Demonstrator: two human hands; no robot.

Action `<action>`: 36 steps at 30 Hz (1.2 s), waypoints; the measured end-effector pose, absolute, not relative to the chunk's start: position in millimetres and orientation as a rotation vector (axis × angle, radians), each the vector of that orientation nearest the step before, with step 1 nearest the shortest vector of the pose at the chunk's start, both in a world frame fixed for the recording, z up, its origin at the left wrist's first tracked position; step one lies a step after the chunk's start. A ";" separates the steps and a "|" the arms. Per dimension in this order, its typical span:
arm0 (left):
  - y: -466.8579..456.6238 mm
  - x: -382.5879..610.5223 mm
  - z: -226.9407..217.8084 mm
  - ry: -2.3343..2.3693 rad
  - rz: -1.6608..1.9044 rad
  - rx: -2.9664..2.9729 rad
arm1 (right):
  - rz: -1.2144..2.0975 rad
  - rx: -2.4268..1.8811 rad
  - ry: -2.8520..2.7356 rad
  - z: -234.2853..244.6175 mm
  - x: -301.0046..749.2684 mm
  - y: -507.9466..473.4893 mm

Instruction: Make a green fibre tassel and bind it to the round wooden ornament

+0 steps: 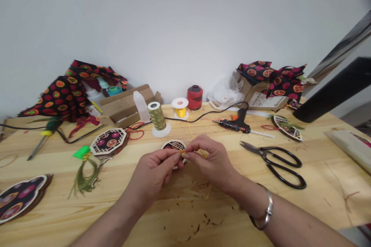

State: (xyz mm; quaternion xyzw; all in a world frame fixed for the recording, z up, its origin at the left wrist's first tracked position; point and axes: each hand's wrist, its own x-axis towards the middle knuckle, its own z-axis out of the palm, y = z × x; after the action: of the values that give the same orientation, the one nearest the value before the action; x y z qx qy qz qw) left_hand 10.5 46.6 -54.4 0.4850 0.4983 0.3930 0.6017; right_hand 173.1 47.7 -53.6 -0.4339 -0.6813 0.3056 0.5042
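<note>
My left hand (159,170) and my right hand (210,160) meet fingertip to fingertip at the middle of the table, both closed in a pinch. Between them is a small knot or loop of yellow cord (190,129). The cord runs up to a white spool (179,103) wound with the same yellow, and a loose end hangs below my right hand. Right behind my fingers is a small lattice-edged ornament (174,144) with dark patterned fabric, partly hidden; whether my left fingers also grip it is unclear.
Black-handled scissors (269,158) and a glue gun (236,122) lie to the right. A green thread cone (157,116) and red spool (194,97) stand behind. On the left are an octagonal ornament (109,142), a green tassel (84,175) and a screwdriver (43,139). Dark scraps litter the front.
</note>
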 end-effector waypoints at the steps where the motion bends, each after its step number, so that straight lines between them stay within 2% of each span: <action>1: 46.4 10.4 -54.3 1.177 0.905 1.151 | 0.741 -1.048 -1.644 -53.1 173.0 47.5; 7: 45.0 11.1 -48.0 1.339 0.901 1.372 | 0.728 -1.032 -1.651 -52.7 172.5 46.4; 36: 41.9 10.3 -48.7 1.341 0.934 1.533 | 0.768 -1.096 -1.683 -49.4 173.9 44.6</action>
State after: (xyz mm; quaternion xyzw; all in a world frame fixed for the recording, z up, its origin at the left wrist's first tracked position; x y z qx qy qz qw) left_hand 10.3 41.9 -48.7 0.6158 0.5387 0.3754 0.4355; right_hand 173.9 44.6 -49.4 -0.4483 -0.6886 0.3143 0.4755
